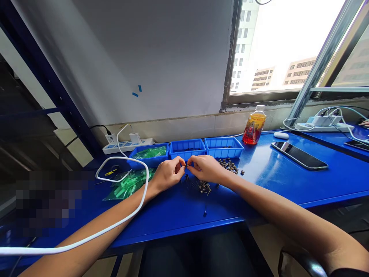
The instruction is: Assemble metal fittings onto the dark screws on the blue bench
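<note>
Together, both hands [186, 171] pinch one part [186, 166] (tiny) — fingertips meeting.

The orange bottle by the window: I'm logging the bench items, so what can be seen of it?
The orange bottle is clear plastic filled with orange liquid, with a white cap and a red-and-yellow label. It stands upright and closed at the back of the blue table, right of the blue trays. Neither hand touches it.
</note>
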A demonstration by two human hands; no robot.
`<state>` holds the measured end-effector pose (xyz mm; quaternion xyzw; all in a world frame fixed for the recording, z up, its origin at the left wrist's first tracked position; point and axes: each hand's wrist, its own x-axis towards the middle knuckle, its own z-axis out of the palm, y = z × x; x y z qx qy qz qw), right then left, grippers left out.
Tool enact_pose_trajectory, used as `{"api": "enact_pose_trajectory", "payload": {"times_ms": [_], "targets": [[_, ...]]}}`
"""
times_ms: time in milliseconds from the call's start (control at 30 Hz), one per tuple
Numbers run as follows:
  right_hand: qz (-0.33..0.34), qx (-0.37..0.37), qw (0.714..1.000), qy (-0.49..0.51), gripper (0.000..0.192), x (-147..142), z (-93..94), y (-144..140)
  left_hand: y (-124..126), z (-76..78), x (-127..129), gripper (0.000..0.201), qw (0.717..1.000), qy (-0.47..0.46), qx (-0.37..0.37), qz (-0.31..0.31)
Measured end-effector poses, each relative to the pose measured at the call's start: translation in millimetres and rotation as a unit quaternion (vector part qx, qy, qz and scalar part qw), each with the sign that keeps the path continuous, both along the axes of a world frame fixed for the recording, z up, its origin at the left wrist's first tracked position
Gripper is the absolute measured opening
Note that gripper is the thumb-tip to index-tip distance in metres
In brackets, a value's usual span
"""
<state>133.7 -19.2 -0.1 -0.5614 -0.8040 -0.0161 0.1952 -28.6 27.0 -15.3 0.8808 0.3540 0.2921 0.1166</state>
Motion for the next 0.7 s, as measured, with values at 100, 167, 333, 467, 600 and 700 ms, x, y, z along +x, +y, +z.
{"api": "enact_pose_trajectory", "payload": {"times_ms": [100, 167, 333, 467, 600, 700], "targets": [[0.004, -0.003, 1.000, -0.005, 0.019, 0.2, 0.2, 0.4, -0.4, 0.2, 0.3, 0.010, 1.000, 0.005, -0.009, 0.003], [0.005, -0.003, 1.000, -0.007, 0.019, 0.0, 0.3, 0.4, -0.6, 0.3, 0.5, 0.009, 1.000, 0.010, -0.014, 0.006], [0.000, -0.005, 1.000, 0.002, 0.020, -0.9, 0.2, -0.8, 0.3, -0.4, 0.4, 0.008, 1.000, 0.007, -0.009, 0.006], [-0.009, -0.002, 1.000, 0.003, 0.024, -0.5, -0.7, -0.5, 1.3, -1.8, -0.1, 0.009, 1.000, -0.002, 0.006, 0.004], [-0.001, 0.005, 1.000, 0.001, 0.023, -0.2, -1.5, 0.6, 1.0, -1.7, -0.2, 0.008, 1.000, -0.005, 0.008, -0.002], [-0.002, 0.002, 1.000, 0.001, 0.021, -0.6, -1.5, 0.9, 0.3, -0.7, -0.2, 0.007, 1.000, -0.002, -0.003, -0.002]]}}
